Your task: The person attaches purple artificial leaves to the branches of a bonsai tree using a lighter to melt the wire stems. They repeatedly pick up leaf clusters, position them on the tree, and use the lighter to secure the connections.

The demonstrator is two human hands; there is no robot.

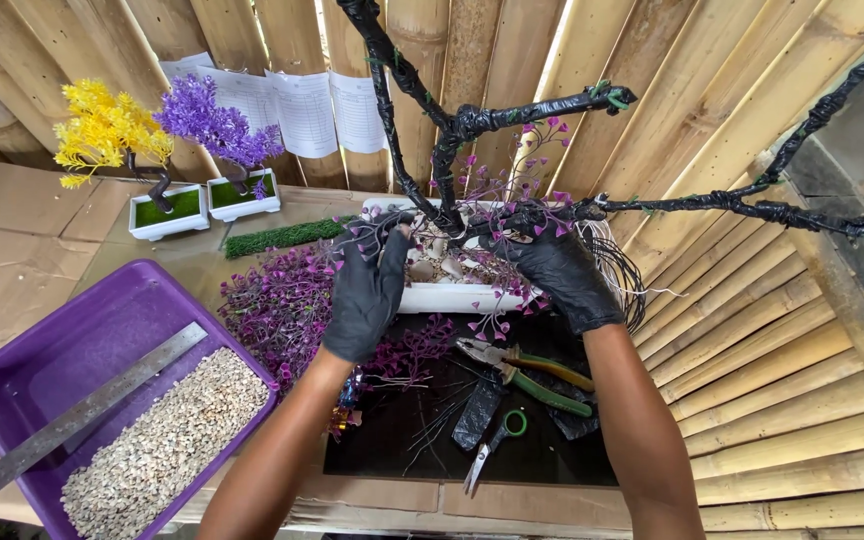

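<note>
- Left hand [365, 290], black glove, fingers curled round a purple sprig [377, 222] by the trunk [444, 175]
- Right hand [560, 272], gloved too, pinching a sprig against the low branch [742, 207]
- Tree sits in a white pot [452, 296], mid-table
- Pliers [527, 368] and scissors [492, 445] just below; purple tray [22, 375] of gravel [167, 445] at left

A small craft workshop for artificial trees, marked by bamboo walls [712, 130], finished miniature trees [167, 150], a purple tub of gravel [42, 350], pliers [522, 370], scissors [492, 445] and pinned paperwork [302, 110].
</note>
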